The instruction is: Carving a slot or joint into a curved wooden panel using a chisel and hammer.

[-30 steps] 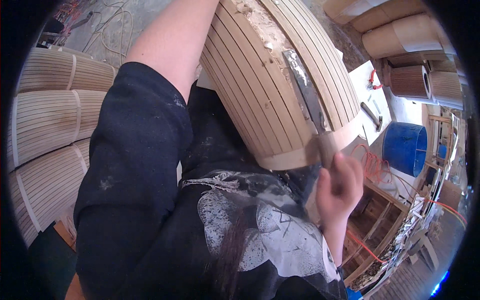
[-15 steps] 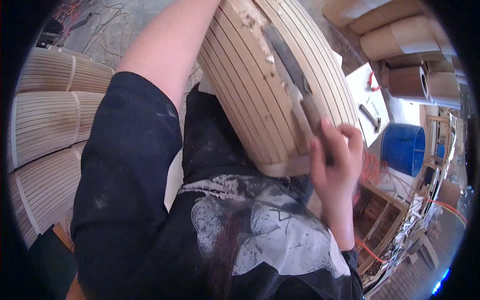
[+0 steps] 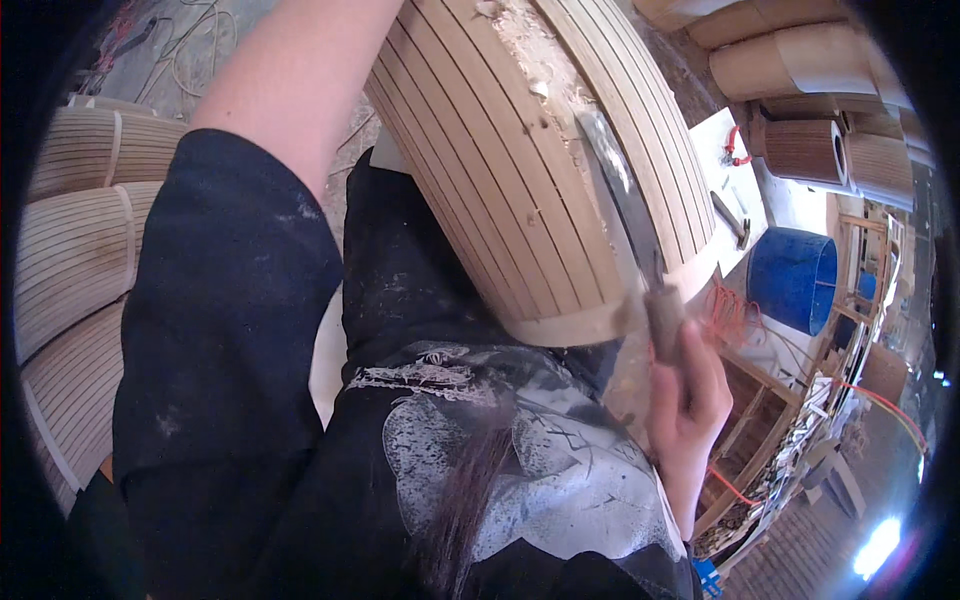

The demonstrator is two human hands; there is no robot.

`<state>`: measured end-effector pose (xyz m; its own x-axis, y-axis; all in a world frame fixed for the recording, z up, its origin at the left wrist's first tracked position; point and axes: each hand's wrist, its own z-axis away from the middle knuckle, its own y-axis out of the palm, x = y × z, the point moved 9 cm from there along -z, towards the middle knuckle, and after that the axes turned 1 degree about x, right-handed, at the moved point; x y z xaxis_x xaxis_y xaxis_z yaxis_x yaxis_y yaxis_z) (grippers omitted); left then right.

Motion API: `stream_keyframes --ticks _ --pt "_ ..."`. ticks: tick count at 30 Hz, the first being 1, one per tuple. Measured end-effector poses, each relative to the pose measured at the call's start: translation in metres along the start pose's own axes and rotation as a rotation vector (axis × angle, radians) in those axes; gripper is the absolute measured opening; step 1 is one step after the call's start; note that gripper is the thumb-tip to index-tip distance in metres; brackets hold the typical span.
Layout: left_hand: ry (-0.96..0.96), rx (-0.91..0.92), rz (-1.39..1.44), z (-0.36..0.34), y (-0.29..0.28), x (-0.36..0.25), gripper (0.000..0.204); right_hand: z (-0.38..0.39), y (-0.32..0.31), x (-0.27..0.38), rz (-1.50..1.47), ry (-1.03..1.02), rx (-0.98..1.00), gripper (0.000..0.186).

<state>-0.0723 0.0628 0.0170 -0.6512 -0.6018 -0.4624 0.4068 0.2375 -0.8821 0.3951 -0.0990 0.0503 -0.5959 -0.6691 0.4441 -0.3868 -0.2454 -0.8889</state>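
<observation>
A curved slatted wooden piece [image 3: 495, 170] lies slanted above my lap, with a rough, pale strip and wood shavings [image 3: 528, 55] along it. My right hand [image 3: 685, 390] is closed round the brown handle of a long flat metal tool [image 3: 625, 195], a chisel or file, whose blade lies along that strip. My left forearm reaches up along the piece's left side and out of the top edge, so my left hand is hidden from view there.
Stacked slatted bundles [image 3: 80, 250] stand at left, brown rolls [image 3: 760, 70] at upper right. A white board [image 3: 725, 180] holds a hammer [image 3: 738, 222] and red pliers [image 3: 735, 150]. Right are a blue drum [image 3: 790, 280], coiled orange hose [image 3: 730, 320] and wooden crate [image 3: 750, 430].
My right hand slid the tool up along the strip, then drew it back down. The piece and my left forearm appear a little further left.
</observation>
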Motion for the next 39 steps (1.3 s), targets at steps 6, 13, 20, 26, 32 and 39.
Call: stream_keyframes --ticks 6,13,20,26,32,39 --pt "0.019 -0.06 -0.052 -0.012 0.022 0.008 0.056 -0.018 0.011 0.005 0.019 -0.023 -0.063 0.051" --pt "0.022 0.388 0.149 -0.026 0.027 0.002 0.057 0.009 0.001 -0.01 0.079 -0.116 -0.084 0.045" --pt "0.048 -0.151 -0.017 0.002 0.014 -0.003 0.057 -0.065 0.017 0.03 0.089 -0.062 0.053 0.05" --pt "0.04 -0.14 0.017 0.013 0.004 0.001 0.055 0.021 -0.002 -0.015 -0.079 0.16 0.078 0.049" --pt "0.227 -0.066 -0.105 -0.047 0.014 0.016 0.055 0.086 0.028 -0.059 -0.742 0.34 -0.158 0.048" --pt "0.088 0.16 0.7 -0.036 0.05 0.13 0.064 -0.004 0.063 -0.011 -0.936 -0.045 -0.329 0.04"
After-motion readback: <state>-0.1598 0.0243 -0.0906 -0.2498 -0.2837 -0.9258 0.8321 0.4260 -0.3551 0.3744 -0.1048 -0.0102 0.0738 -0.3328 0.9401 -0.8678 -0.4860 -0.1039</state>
